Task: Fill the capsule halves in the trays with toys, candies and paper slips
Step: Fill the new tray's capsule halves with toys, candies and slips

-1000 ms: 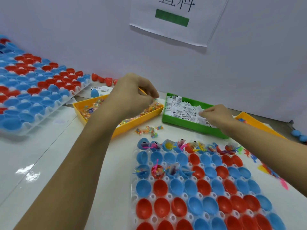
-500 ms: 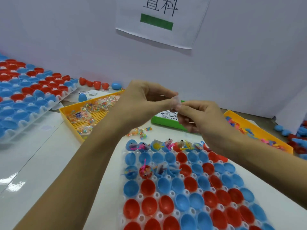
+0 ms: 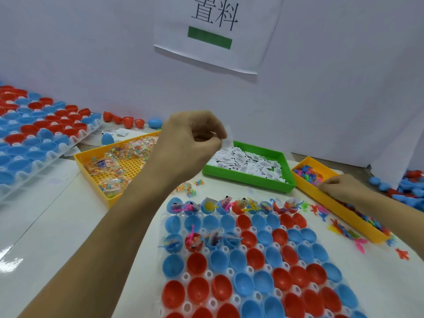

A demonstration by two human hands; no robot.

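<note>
My left hand hovers above the gap between the two back trays and pinches a small white paper slip. My right hand reaches into the yellow toy tray at the right, fingers curled among the small plastic toys; what it holds is hidden. In front lies a clear tray of red and blue capsule halves. Its far row and a few halves in the third row hold toys, candies and slips. The green tray holds several printed paper slips. A yellow tray at the left holds candy packets.
A second capsule tray lies at the far left. Loose red and blue capsule halves line the white wall, more at the far right. Loose toys and candy bits lie on the white table.
The hands met in the middle half a second ago and the slip passed to my left hand. My right hand has since moved right into the toy tray.
</note>
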